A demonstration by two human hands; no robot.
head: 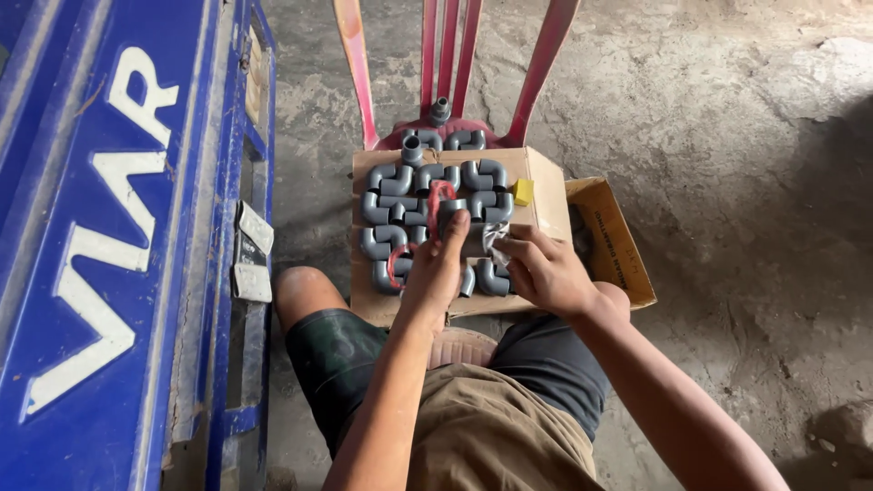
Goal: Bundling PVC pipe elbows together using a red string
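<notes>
Left hand [435, 268] is down on the grey pipe elbows [435, 200], fingers curled around a red-rimmed fitting [440, 202] mid-tray. Right hand [544, 270] sits just beside it, closed on a crumpled silvery scrap [494, 237]. The elbows are packed in rows on a cardboard sheet [536, 186] resting on a red plastic chair [455, 55]; small yellow block [523, 192] at their right edge. Blue panel [118, 227] left.

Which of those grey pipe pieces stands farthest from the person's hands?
The small upright grey fitting on the red chair, beyond the cardboard sheet. The other grey elbows lie flat, closer to the left hand and right hand.
</notes>
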